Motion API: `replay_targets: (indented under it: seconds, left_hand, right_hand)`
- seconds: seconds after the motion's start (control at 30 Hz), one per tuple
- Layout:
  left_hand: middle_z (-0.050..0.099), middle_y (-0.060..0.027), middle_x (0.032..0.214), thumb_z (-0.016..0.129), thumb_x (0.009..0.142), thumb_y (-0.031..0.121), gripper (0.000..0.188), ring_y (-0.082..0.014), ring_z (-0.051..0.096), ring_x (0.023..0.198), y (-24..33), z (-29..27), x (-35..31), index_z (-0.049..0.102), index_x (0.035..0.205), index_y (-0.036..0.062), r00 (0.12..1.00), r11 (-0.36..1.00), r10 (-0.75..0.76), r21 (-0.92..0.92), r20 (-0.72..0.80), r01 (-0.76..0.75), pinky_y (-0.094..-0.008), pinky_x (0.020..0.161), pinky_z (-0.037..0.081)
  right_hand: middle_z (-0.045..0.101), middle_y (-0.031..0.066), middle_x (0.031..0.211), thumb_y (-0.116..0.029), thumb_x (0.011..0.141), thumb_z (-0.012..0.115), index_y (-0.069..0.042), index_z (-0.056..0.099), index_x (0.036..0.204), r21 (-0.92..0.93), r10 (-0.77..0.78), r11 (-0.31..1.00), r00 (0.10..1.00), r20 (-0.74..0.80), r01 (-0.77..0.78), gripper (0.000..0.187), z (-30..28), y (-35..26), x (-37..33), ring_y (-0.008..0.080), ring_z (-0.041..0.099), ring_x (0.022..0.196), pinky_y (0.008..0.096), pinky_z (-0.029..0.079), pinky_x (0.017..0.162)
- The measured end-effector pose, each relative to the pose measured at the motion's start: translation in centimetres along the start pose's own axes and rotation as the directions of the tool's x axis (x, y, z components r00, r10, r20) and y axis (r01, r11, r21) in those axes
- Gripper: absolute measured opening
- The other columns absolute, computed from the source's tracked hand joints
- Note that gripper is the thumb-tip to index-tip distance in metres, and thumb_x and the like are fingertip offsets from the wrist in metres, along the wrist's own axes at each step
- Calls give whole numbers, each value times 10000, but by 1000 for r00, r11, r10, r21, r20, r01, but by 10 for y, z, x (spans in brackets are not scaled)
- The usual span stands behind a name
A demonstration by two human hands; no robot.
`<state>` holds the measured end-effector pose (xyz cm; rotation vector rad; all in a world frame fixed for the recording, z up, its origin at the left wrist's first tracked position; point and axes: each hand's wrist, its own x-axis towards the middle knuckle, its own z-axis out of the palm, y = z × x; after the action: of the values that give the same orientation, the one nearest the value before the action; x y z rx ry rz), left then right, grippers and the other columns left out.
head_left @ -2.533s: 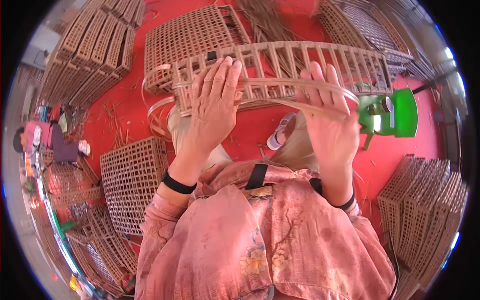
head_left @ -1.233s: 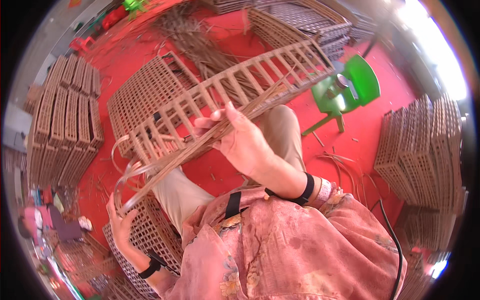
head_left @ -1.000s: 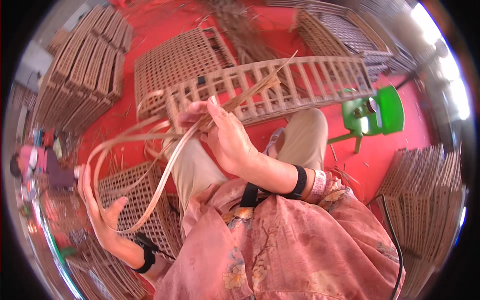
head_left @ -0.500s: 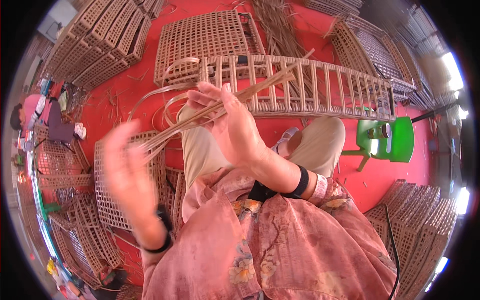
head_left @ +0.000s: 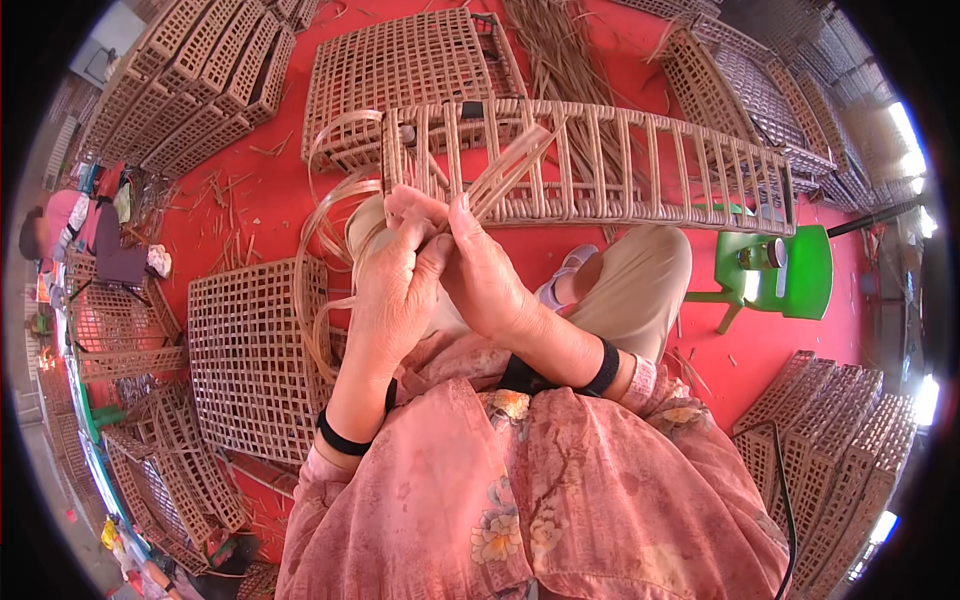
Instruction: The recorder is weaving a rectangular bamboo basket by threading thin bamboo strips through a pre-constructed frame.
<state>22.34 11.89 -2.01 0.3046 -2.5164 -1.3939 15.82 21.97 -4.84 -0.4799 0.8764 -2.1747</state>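
A small bundle of flat, tan woven-fibre strips sticks out from between my hands toward the upper right. Both hands meet around it in front of my lap. My left hand is closed, thumb and fingers pinching the strips against the other hand. With its thumb up, my right hand grips the same bundle; its fingers are partly hidden. Longer strip ends loop down at the left beside my knee. Just beyond the hands, a long ladder-like wicker frame wound with the same material lies across my knees.
A flat open-weave panel stands at my left. More woven baskets and stacks surround me on the red floor. A green stool carrying a jar is at right. Another person sits far left.
My left hand has come in from the lower left to join my right hand at the strips. The bundle now points up more steeply and its loose ends trail in loops.
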Motion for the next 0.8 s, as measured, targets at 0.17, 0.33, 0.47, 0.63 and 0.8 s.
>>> replay_targets:
  seconds: [0.17,0.33,0.47,0.63,0.8]
  left_hand:
    - [606,-148,839,617,950,177,176,-285,582,776,-9,-2,-9,605,973,3,993,996,1,-88,-119,-12,-358,723,471]
    - [501,-70,716,641,959,232,271,-137,448,643,-9,-25,-17,575,850,-8,989,993,-87,-87,-120,77,-294,602,400]
    - [443,-33,674,648,957,235,278,-109,400,629,-7,-34,-18,572,824,3,989,988,-105,-123,-102,92,-285,563,353]
    - [419,15,635,650,961,257,296,-66,364,606,0,-33,-19,579,817,8,987,974,-140,-192,-77,123,-259,528,322]
    - [409,17,628,647,964,260,300,-69,357,596,1,-34,-22,583,818,6,986,970,-152,-201,-66,136,-264,519,320]
  right_hand:
    - [585,145,1285,-386,1051,415,43,480,1373,96,78,993,994,-74,-71,540,-14,-2,-4,218,533,1214,378,390,1077]
    - [679,14,848,-275,976,609,-66,675,970,-170,-37,985,931,-364,-27,220,-20,-32,-13,75,593,708,216,454,584]
    - [686,29,868,-251,982,599,-70,663,1003,-24,6,1000,910,-414,-17,192,-35,-46,-17,73,567,640,187,418,526]
    - [663,54,942,-217,985,587,-74,621,1079,148,29,989,952,-305,17,174,-44,-47,-18,92,539,639,211,383,520]
    - [658,57,968,-205,987,585,-74,611,1112,221,23,975,967,-255,36,183,-47,-45,-20,99,546,658,218,389,533]
